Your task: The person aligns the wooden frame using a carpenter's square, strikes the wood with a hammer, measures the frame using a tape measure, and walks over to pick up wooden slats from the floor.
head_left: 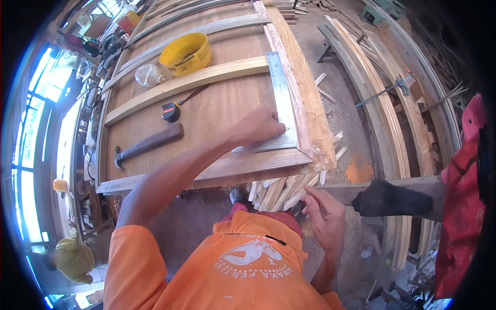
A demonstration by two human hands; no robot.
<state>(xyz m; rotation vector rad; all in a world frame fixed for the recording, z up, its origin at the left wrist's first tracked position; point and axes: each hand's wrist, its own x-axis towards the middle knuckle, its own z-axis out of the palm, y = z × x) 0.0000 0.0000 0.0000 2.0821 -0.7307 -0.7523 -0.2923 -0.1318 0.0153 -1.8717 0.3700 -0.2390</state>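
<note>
Workshop: framed wooden panel [222, 108], metal square [283, 98] at its four-o'clock corner. Left hand [264, 127] over the square, fingers curled, grip hidden; hammer [152, 143] at nine o'clock from it. Right hand [326, 213] at five o'clock from the left, half open, contents indiscernible.

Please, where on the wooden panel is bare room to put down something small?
Bare wooden panel shows between the tape measure and metal square, and right of the yellow tub. It is crowded where the left hand is at the square, and beside the tub, by the plastic bottle.
</note>
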